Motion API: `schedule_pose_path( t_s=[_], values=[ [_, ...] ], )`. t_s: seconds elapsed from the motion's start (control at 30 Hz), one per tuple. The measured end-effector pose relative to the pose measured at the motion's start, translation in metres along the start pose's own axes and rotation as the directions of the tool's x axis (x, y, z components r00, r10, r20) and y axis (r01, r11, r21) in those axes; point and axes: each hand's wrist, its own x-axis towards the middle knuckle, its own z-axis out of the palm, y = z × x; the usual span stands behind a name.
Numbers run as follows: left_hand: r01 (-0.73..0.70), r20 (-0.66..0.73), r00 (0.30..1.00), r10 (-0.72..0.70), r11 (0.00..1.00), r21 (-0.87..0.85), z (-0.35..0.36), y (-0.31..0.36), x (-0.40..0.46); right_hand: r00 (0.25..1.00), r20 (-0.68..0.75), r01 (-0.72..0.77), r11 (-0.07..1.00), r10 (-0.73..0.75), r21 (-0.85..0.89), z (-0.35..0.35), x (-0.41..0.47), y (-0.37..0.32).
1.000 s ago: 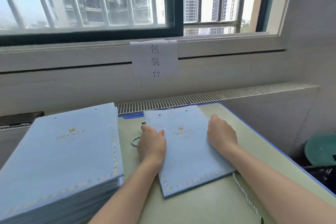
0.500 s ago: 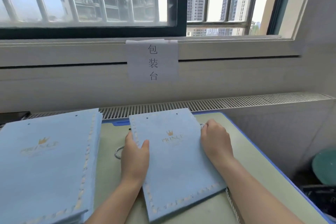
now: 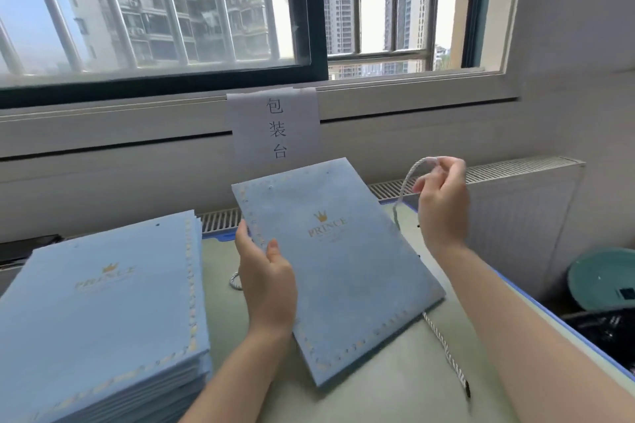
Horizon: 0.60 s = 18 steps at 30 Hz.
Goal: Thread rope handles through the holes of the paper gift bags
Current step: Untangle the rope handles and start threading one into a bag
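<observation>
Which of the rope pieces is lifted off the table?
The rope pinched by the right hand; the other two lie flat.

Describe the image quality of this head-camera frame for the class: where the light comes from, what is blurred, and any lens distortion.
Head view: daylight enters through the window, whose sky is washed out; the raised right hand and its rope are motion-blurred; the bag gripped by the left hand is softly blurred; the wide lens bows the windowsill.

bag tilted up, right hand raising rope
</observation>
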Motion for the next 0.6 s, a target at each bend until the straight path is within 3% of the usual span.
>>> schedule_pose_path(
  t_s=[0.2, 0.37, 0.43, 0.6],
  values=[
    [0.066, 0.011, 0.998, -0.065, 0.991, -0.117, -0.003, 0.012, 0.007, 0.991, -0.133, 0.022, 0.976, 0.007, 0.218, -0.019, 0.014, -0.023],
    [0.148, 0.318, 0.932, -0.177, 0.983, 0.113, 0.002, 0.003, -0.001, 0.97, -0.117, -0.164, 0.929, 0.213, 0.331, -0.029, 0.027, -0.022],
    [0.119, 0.27, 0.949, -0.16, 0.98, 0.162, 0.005, -0.006, -0.007, 0.961, -0.093, -0.217, 0.915, 0.262, 0.34, -0.027, 0.024, -0.022],
    [0.112, -0.029, 0.994, -0.109, 0.978, 0.178, 0.005, -0.015, 0.011, 0.967, 0.059, -0.253, 0.94, 0.246, 0.228, -0.003, 0.007, -0.009]
  ],
)
